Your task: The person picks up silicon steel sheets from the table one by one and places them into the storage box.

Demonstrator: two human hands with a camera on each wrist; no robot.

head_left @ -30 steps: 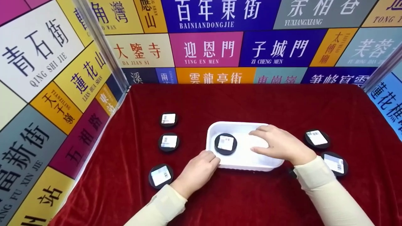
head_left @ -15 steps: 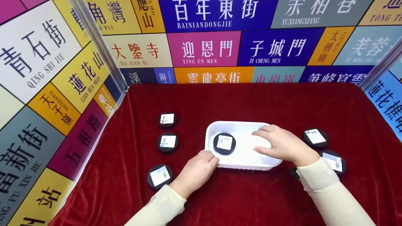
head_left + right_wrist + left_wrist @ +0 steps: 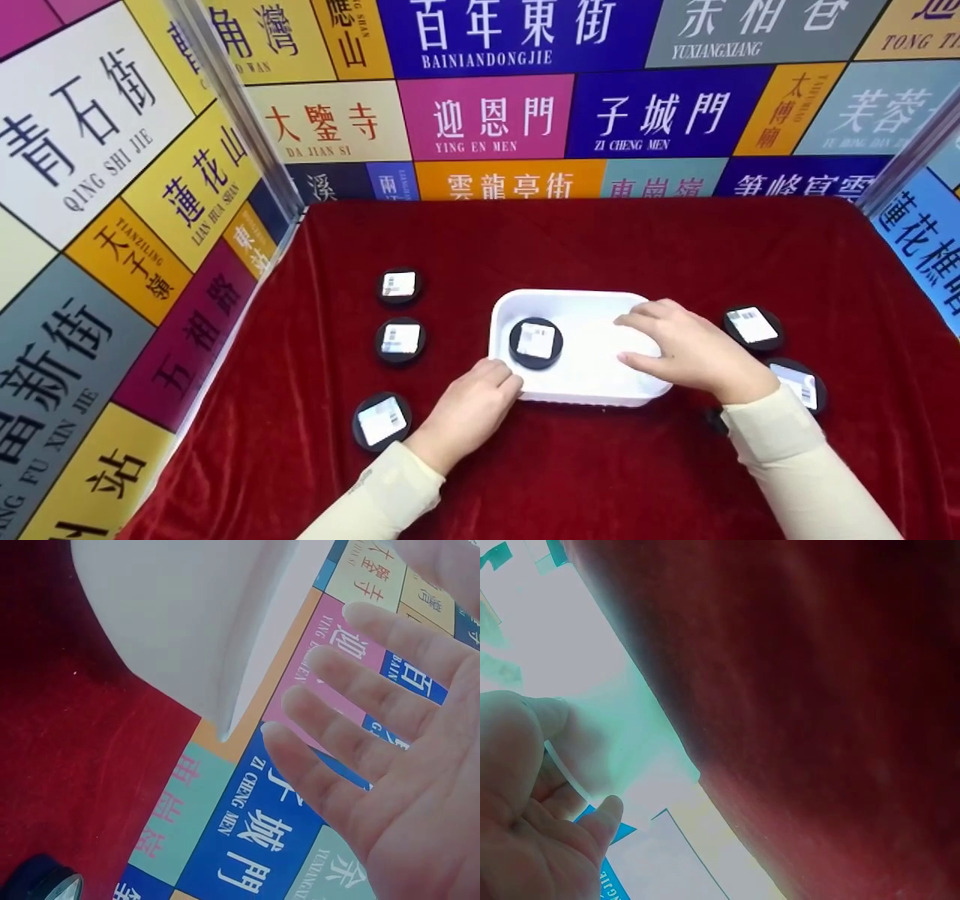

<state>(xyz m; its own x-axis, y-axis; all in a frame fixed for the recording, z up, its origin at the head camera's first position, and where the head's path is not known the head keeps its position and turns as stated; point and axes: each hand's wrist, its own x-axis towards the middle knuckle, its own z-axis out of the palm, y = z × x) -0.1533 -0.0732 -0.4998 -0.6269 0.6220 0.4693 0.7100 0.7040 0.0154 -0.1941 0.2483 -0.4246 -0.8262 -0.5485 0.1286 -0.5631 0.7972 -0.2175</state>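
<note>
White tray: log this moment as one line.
left grip: pinching tray at near-left corner | right grip: open over tray, holding nothing | tray: one black disc inside

White tray [image 3: 600, 379], inside it at nine o'clock a black disc [image 3: 535, 363] with white label [image 3: 536, 340]; deep red cloth [image 3: 600, 472]; cream sleeves [image 3: 390, 487]; blue, pink and orange lettered panels [image 3: 487, 116] at twelve.

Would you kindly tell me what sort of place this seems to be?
Probably a small booth or staged recording corner: colorful panels with Chinese lettering stand close on three sides of a red-draped table, where labelled black discs lie in and beside a white tray.
</note>
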